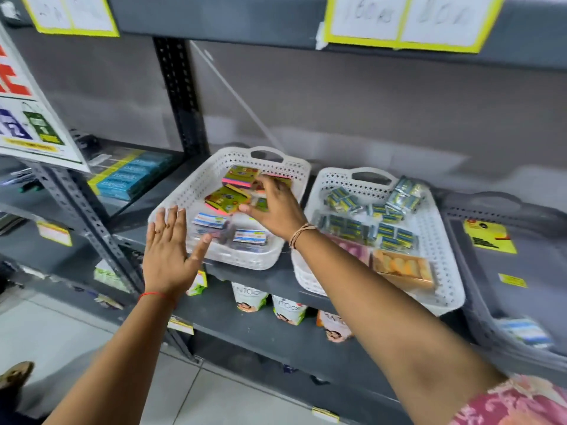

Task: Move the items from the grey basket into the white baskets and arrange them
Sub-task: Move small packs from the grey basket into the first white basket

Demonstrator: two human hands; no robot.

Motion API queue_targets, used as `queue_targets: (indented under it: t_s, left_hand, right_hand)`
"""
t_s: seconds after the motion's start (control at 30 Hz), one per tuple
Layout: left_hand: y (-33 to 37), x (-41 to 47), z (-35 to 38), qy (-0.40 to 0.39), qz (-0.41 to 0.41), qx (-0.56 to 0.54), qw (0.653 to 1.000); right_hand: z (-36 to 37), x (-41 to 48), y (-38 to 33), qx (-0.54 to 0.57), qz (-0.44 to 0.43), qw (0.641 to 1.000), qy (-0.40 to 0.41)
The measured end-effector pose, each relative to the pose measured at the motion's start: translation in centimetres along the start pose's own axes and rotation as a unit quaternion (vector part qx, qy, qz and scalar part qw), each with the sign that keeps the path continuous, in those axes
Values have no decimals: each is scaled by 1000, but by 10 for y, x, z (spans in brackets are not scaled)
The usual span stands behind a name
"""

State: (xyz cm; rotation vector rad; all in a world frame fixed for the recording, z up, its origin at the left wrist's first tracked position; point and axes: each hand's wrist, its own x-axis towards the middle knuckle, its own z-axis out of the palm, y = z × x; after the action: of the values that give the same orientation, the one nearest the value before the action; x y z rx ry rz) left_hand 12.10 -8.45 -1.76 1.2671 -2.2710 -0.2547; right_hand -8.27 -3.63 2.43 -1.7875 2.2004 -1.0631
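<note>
Packets [227, 199] under right hand [276, 207]; left hand [167, 250] open.

The scene is lit evenly and brightly from above, with only soft shadows cast under the shelf [245, 280]. Motion blur is seen across the right side, where the grey basket [503, 271] and the price cards [408, 19] are smeared. Straight lines are bent outward near the edges by the wide lens. Mild glare is shown on the floor tiles [76, 326].

Stocked white baskets [285, 167] beside grey basket [469, 240]
</note>
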Motion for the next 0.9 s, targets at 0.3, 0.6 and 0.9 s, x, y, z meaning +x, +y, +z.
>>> queue_targets:
  t_s: [0.3,0.6,0.9]
  left_hand:
    - [130,-17,33,-71,155,-66,983]
    - [144,-35,55,-125,179,9,976]
    - [149,-38,51,-125,177,6,976]
  right_hand:
    - [-137,-105,101,-164,102,972,132]
    - [-226,-222,180,-128,341,927,-89]
    - [-238,-243,178,-162,395,868,-252]
